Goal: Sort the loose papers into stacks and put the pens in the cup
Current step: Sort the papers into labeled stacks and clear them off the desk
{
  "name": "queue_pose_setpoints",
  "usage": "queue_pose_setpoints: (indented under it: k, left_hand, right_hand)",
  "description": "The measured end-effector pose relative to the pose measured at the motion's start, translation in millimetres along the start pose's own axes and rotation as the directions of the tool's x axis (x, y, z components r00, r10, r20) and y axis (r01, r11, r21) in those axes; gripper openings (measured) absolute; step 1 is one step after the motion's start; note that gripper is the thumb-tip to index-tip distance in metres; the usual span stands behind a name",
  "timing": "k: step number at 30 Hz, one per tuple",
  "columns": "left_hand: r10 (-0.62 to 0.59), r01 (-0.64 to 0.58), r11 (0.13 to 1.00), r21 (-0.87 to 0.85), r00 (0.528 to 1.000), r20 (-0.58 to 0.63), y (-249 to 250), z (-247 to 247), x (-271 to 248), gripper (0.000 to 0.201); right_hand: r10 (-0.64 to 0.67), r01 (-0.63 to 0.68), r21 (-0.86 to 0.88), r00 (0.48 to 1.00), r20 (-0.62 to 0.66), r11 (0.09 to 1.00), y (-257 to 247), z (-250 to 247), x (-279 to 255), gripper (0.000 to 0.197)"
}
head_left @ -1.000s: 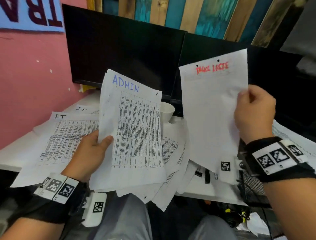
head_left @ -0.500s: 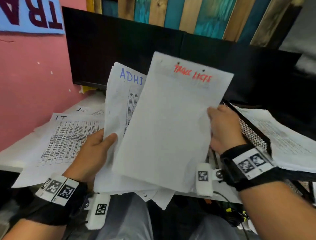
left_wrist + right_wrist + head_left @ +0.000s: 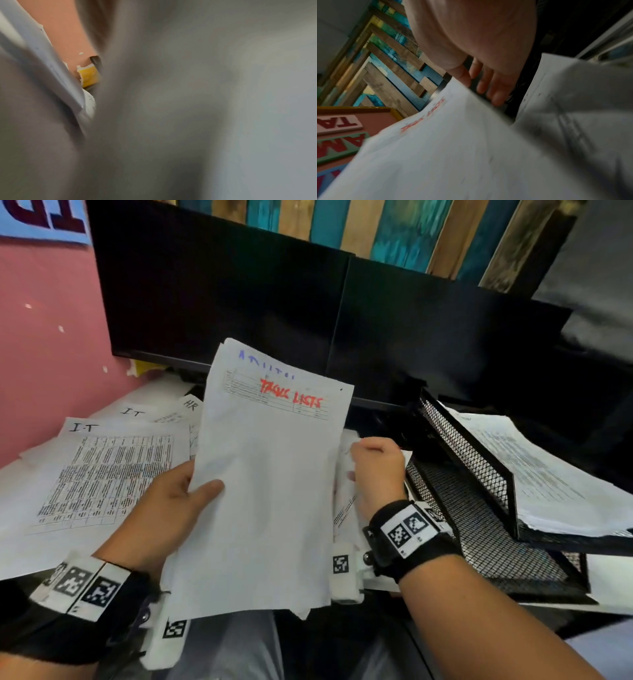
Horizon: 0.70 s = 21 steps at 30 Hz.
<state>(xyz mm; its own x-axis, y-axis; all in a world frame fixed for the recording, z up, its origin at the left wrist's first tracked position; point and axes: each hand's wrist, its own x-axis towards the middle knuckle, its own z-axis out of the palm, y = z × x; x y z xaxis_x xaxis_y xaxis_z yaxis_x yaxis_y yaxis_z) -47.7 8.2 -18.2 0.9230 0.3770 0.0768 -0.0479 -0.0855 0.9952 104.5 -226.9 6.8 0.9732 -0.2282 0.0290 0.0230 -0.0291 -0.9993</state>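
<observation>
Sorting looks barely half done: left hand (image 3: pixel 168 501) pinches the held sheaf (image 3: pixel 263 491) upright, right hand (image 3: pixel 376 470) seemingly loose-fingered beside it, IT sheets (image 3: pixel 102 470) spread on the desk, pens and cup unseen.

— What is being hidden by the held sheaf of papers (image 3: pixel 267 491)?

— The fingers of the left hand (image 3: pixel 168 508) are being covered by it; only the thumb is being shown. The blue heading on the sheet behind is being half covered and cannot be read.

— And the right hand (image 3: pixel 375 470)?

— Its fingertips are being hidden behind its own knuckles, so a grip on the sheets beside it cannot be told.

— The left wrist view?

— It is being filled by grey blur; only a slice of pink wall (image 3: pixel 68 33) is being made out.

— Anything else?

— The wall sign (image 3: pixel 41 219) is being cut off by the picture's edge, and the print on the papers in the mesh tray (image 3: pixel 479 518) is being rendered too small to read.
</observation>
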Motion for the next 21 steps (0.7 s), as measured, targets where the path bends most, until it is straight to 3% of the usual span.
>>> queue_pose_setpoints:
  k: [4,6,8,13,16,21]
  left_hand:
    - [-0.005,0.005,1.0,-0.009,0.999,-0.054,0,-8,5,0.019]
    - [-0.001,0.0,1.0,-0.017,0.997,-0.072,0,-10,7,0.019]
    - [0.004,-0.006,1.0,-0.016,0.997,-0.077,2,-10,7,0.019]
    - [-0.003,0.003,1.0,-0.006,0.997,-0.074,2,-10,7,0.019]
    - [-0.001,0.0,1.0,-0.01,0.997,-0.072,0,-11,7,0.02]
    - [-0.003,0.0,1.0,-0.03,0.997,-0.082,-4,-11,9,0.021]
  right_hand:
    - [0.092,-0.103,-0.046,0.977,-0.192,0.994,7,-40,27,0.024]
    - [0.201,-0.21,-0.044,0.968,-0.152,0.977,4,-54,31,0.011]
    - [0.302,-0.308,-0.058,0.949,-0.09,0.95,8,-65,35,0.017]
    - [0.364,-0.356,-0.158,0.931,0.025,0.921,22,-66,41,0.016]
    - [0.278,-0.265,-0.259,0.96,0.015,0.929,21,-64,42,0.017]
    - [-0.031,0.013,-0.216,0.996,-0.079,0.976,-12,-71,39,0.022]
